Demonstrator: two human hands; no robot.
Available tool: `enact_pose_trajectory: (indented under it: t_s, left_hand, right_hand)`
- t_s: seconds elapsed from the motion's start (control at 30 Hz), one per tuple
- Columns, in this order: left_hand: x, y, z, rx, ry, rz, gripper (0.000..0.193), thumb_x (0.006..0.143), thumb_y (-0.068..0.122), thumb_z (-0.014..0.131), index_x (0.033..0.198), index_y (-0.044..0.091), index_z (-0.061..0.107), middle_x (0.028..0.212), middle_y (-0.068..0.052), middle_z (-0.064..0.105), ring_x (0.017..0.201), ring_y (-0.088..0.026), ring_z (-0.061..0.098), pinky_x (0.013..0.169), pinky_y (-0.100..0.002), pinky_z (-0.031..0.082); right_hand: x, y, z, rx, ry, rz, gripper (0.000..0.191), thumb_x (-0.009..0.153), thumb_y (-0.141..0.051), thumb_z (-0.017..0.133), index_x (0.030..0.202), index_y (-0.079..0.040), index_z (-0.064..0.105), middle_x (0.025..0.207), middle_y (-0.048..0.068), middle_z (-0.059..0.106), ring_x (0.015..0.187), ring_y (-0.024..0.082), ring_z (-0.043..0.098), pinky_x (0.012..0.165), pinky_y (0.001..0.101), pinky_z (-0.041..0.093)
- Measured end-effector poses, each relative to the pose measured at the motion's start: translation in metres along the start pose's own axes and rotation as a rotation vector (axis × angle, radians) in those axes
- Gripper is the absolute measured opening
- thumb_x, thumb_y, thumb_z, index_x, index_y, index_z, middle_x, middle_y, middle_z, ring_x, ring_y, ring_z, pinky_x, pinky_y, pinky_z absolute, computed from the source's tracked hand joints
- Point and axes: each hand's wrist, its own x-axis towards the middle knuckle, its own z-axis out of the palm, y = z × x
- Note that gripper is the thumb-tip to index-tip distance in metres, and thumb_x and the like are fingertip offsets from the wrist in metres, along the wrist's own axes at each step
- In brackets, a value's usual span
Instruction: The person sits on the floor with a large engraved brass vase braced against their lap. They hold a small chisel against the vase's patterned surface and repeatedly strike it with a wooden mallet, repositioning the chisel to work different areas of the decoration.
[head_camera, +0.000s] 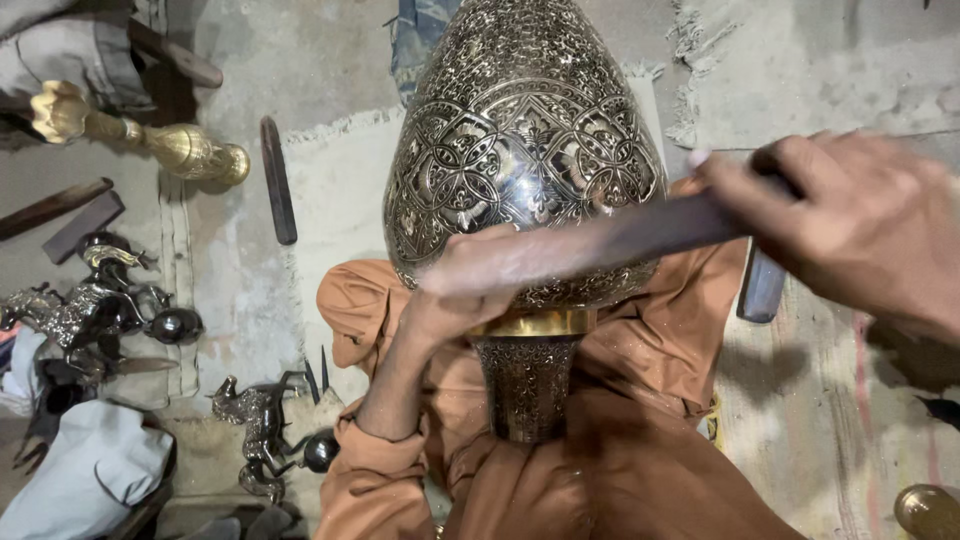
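A large engraved brass vase (520, 150) lies across my lap, its narrow foot (527, 385) toward me and its wide patterned body pointing away. My right hand (860, 215) grips one end of a long dark flat tool (610, 245), blurred, that lies across the vase's lower body. My left hand (465, 275) presses on the tool's other end against the vase. Orange cloth (640, 450) covers my legs and arms.
On the floor at left are a small golden vase (150, 135) lying on its side, dark metal bars (278, 180), and dark metal horse figurines (100, 300) (262, 430). A pale mat (340, 200) lies under the vase. A brass object (925, 510) sits at bottom right.
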Motion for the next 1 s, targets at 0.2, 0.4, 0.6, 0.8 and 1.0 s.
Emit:
enact_pose_trajectory:
  t_s: [0.2,0.4,0.6,0.8,1.0]
  left_hand:
    - [0.013,0.014,-0.003,0.247,-0.065,-0.133,0.018,0.088,0.001,0.071,0.105,-0.002,0.073,0.08,-0.016,0.07,0.061,-0.019,0.066,0.051,-0.028,0.059]
    - [0.01,0.063,0.02,0.031,0.452,0.028,0.031,0.101,-0.005,0.061,0.131,0.0,0.054,0.112,-0.015,0.075,0.103,-0.018,0.077,0.094,-0.03,0.067]
    - [0.023,0.079,0.034,0.026,0.441,-0.316,0.026,0.101,-0.001,0.064,0.126,0.0,0.059,0.104,-0.009,0.076,0.095,-0.014,0.076,0.085,-0.025,0.064]
    - [0.021,0.084,0.04,0.215,0.497,-0.138,0.011,0.103,0.004,0.068,0.114,0.005,0.065,0.104,-0.002,0.075,0.085,-0.005,0.07,0.073,-0.024,0.059]
    - [0.021,0.08,0.046,0.182,0.594,-0.343,0.01,0.098,0.004,0.07,0.108,0.005,0.07,0.093,-0.002,0.078,0.062,-0.003,0.056,0.053,-0.021,0.044]
  right_hand:
    - [-0.013,0.003,0.003,-0.014,0.179,-0.065,0.049,0.091,-0.023,0.076,0.139,-0.02,0.065,0.09,0.011,0.071,0.068,0.021,0.067,0.061,0.0351,0.056]
    - [-0.025,0.02,0.029,0.165,-0.018,0.178,0.062,0.098,-0.021,0.073,0.158,-0.019,0.056,0.091,0.01,0.066,0.068,0.02,0.065,0.06,0.0337,0.053]
    - [-0.009,0.018,0.062,0.115,-0.159,0.186,0.058,0.093,-0.02,0.065,0.15,-0.02,0.055,0.085,0.008,0.066,0.058,0.021,0.062,0.045,0.0361,0.048]
    - [0.018,0.022,0.046,-0.115,-0.258,0.074,0.058,0.101,-0.026,0.062,0.157,-0.033,0.049,0.079,0.006,0.064,0.053,0.016,0.058,0.04,0.0305,0.048]
    - [0.04,0.035,-0.011,0.37,0.031,0.07,0.046,0.097,-0.008,0.069,0.14,-0.01,0.056,0.087,0.007,0.064,0.079,0.017,0.067,0.067,0.0335,0.055]
